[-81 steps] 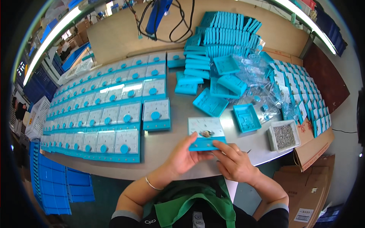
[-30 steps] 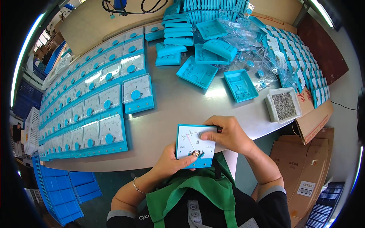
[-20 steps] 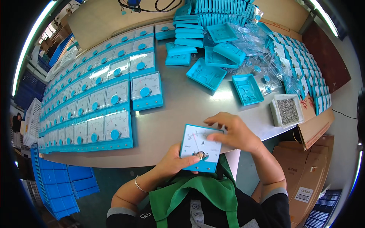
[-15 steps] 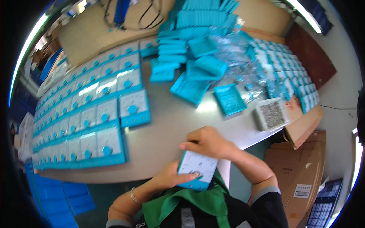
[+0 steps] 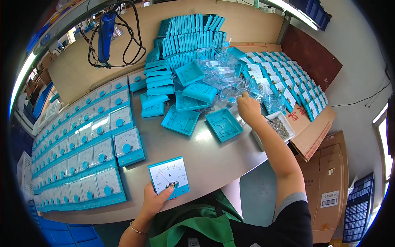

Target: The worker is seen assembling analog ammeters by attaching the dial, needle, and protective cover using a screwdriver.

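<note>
My left hand [image 5: 154,201] grips an ammeter [image 5: 163,169] by its lower edge, near the table's front edge. The meter has a teal base and a white dial with a needle; my thumb rests low on its face. My right hand [image 5: 249,110] is stretched out to the heap of clear plastic covers [image 5: 230,76]. Its fingers are curled closed among the covers, and what they pinch is hidden. An open teal case [image 5: 224,125] lies just left of that hand, and a white box of small metal parts [image 5: 279,126] stands below its wrist.
Rows of finished-looking meters with teal knobs [image 5: 98,158] fill the table's left side. Teal cases [image 5: 189,39] are stacked at the back. More meters [image 5: 284,80] sit on cardboard at right. A blue tool [image 5: 106,37] with a black cable hangs at back left.
My right hand has left the ammeter and reached forward to the clear covers. My left hand has carried the ammeter left and forward over the table's edge. The view has shifted.
</note>
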`<state>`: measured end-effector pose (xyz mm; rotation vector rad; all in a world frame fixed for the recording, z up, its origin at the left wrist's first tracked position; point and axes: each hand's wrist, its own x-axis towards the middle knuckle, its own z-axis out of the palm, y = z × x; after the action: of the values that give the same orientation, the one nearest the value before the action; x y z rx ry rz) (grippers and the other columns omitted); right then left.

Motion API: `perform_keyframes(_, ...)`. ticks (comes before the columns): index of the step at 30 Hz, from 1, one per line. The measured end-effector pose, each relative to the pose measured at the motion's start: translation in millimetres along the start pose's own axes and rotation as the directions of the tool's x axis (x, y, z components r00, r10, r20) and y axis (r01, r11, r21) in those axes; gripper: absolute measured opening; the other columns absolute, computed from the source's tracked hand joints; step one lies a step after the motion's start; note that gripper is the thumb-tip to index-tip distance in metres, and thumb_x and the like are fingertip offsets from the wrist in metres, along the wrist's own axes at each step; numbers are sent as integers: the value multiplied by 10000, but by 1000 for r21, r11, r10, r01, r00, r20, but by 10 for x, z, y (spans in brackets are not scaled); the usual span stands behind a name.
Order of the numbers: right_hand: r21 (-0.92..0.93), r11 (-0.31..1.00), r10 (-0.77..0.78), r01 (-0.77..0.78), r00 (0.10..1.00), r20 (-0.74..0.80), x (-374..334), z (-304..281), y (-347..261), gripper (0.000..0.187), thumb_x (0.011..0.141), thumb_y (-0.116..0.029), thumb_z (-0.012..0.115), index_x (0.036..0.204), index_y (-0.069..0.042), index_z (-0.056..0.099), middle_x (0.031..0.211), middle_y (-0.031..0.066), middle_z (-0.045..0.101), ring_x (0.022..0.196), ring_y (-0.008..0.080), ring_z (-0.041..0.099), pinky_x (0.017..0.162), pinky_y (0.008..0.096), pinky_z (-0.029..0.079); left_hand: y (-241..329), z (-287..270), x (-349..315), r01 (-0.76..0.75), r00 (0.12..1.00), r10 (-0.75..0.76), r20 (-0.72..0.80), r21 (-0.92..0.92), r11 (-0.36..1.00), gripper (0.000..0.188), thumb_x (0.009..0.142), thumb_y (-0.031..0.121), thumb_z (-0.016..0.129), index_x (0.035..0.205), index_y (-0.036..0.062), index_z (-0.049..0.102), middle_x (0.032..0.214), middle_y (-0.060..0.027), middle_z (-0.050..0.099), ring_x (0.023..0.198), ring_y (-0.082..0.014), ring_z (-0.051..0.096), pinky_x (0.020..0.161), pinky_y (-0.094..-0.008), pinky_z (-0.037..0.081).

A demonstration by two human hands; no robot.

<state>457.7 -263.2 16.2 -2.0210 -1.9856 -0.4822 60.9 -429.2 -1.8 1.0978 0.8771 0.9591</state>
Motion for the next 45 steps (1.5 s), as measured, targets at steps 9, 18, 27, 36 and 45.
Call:
perform_keyframes(9,406,913,-64,34,996,60,-179,-736,-455,126,788,-135,641,754,-20,603,695,146,627,628,237,633,537,344,484,-67,-29,-51,-41,994,37,-102,-39,998,351,817,69,646,1113,-47,496,979,-129,608,806,-199,628,648,-334,560)
perform_keyframes(18,428,-177,-386,-886,463,798,-1429,-825,-1348,257,912,-206,568,973,42,599,849,120,674,545,73,577,394,186,341,-49,-88,-6,-89,988,60,-143,-203,975,379,809,103,631,1131,-26,477,980,-134,595,775,-216,632,589,-340,559)
perform_keyframes(27,704,676,-505,217,832,229,-1033,-803,-1348,425,743,-171,716,1150,-100,618,1233,181,525,729,231,646,643,301,508,-52,-91,-49,-117,980,72,-185,-240,964,377,810,96,637,1135,-14,481,991,-129,597,788,-214,631,571,-341,560)
perform_keyframes(36,676,702,-488,223,842,229,-1070,-628,-1356,505,695,-223,728,1182,-148,617,1372,259,372,980,357,605,810,380,501,-52,-94,-40,-67,985,32,-169,-208,976,372,808,107,650,1125,-17,497,997,-124,601,815,-207,633,600,-343,571)
perform_keyframes(45,671,698,-447,251,884,135,-1126,-598,-1377,477,688,-233,732,1145,-130,642,1349,243,419,944,354,620,794,379,509,-48,-70,-23,-98,983,68,-173,-167,981,373,813,93,637,1136,-22,488,998,-128,601,808,-209,635,599,-340,566)
